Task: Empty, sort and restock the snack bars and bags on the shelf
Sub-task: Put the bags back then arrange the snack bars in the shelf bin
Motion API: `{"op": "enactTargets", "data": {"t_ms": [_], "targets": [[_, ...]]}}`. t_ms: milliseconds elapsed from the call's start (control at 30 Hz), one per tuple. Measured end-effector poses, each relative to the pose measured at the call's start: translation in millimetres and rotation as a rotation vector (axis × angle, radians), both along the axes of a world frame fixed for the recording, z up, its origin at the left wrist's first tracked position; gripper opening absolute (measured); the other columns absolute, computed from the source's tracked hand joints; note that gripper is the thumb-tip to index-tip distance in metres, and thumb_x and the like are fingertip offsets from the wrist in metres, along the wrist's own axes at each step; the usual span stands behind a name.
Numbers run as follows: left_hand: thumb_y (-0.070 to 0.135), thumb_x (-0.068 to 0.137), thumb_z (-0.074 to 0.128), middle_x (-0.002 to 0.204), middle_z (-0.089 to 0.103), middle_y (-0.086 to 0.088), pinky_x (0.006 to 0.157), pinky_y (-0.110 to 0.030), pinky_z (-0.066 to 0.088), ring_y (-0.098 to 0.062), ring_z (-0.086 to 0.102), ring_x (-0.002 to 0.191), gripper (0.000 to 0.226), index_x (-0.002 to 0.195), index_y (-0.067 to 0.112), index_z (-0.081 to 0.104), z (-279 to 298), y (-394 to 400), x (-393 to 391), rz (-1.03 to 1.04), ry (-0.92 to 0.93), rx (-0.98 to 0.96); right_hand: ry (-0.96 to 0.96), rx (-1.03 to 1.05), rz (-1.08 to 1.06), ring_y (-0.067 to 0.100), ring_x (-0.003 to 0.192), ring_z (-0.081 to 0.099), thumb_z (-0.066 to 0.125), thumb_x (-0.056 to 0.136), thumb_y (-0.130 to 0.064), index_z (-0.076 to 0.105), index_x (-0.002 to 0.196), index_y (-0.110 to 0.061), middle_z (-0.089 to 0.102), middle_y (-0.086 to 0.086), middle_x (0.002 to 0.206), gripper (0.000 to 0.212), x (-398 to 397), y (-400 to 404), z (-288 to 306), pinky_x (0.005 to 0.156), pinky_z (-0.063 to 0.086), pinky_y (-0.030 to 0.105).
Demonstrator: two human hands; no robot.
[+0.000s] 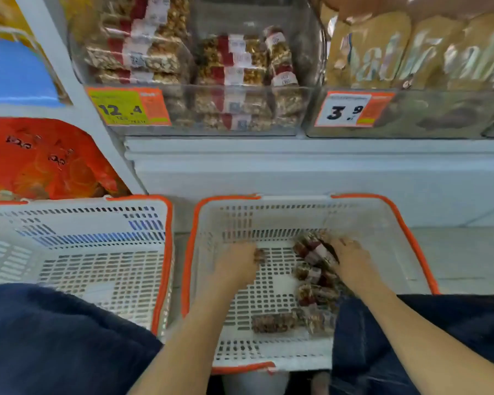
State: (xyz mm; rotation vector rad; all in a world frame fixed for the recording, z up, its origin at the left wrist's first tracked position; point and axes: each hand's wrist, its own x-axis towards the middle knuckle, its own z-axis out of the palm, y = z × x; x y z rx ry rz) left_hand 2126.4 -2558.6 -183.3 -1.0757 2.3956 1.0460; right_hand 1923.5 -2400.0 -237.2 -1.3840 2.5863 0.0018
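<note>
Fingers of right hand hold nutty red-banded snack bars; left hand pinches 1.

Right basket: left floor bare — bars crowd its right side.
Left basket: open top, bare floor.
Shelf bin: gap behind the stacked bars.

Both forearms reach forward and down. Left hand palm down, fingertips pinching something small. Right hand curled round a wrapped bar.
</note>
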Motion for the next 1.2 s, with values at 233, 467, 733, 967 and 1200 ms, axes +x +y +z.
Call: {"op": "enactTargets", "data": {"t_ms": [233,467,733,967,1200], "targets": [[0.012,0.089,0.054,0.120,0.056,-0.012,0.079,-0.030,0.047,-0.024,0.055,0.094,0.018,0.108,0.014,0.051,-115.7,63.7,20.2,-0.025,-0.249,0.282,-0.487,0.395,-0.216,0.030,0.120,0.049,0.064,0.087,-0.042,0.027,0.147,-0.019,0.043,0.011,0.139,0.075,11.6,57.1,-83.2,0.086,0.045,0.032],[0.014,0.085,0.059,0.140,0.033,-0.007,0.102,-0.039,0.041,-0.030,0.034,0.128,0.052,0.134,0.017,0.042,-166.3,79.6,10.5,-0.125,-0.346,0.133,-0.865,0.472,-0.267,0.025,0.105,0.058,0.067,0.083,-0.048,0.019,0.146,-0.016,0.054,0.009,0.127,0.085,25.2,38.9,-108.0,0.090,0.051,0.040],[0.024,0.085,0.066,0.133,0.039,-0.006,0.094,-0.037,0.042,-0.028,0.042,0.120,0.050,0.128,0.016,0.041,-191.6,74.9,5.8,-0.260,-0.321,0.023,-0.969,0.449,-0.269,0.026,0.129,0.042,0.075,0.078,-0.045,0.033,0.144,-0.019,0.041,0.005,0.142,0.082,40.9,21.9,-121.9,0.100,0.043,0.036],[0.036,0.082,0.064,0.123,0.056,-0.005,0.090,-0.034,0.044,-0.025,0.049,0.115,0.044,0.120,0.018,0.053,-188.2,64.7,12.5,-0.389,-0.433,0.044,-1.169,0.174,-0.433,0.017,0.126,0.045,0.075,0.081,-0.029,0.039,0.143,-0.017,0.046,-0.006,0.136,0.073,50.5,23.7,-106.3,0.101,0.041,0.029],[0.031,0.084,0.065,0.105,0.056,-0.006,0.056,-0.028,0.045,-0.021,0.058,0.081,0.049,0.120,0.014,0.037,-118.9,24.1,1.5,0.026,-0.211,0.140,-1.395,-0.103,-0.607,0.016,0.122,0.049,0.061,0.090,-0.043,0.047,0.133,-0.025,0.053,-0.002,0.135,0.048,46.3,0.3,-46.8,0.105,0.038,0.034]]}}
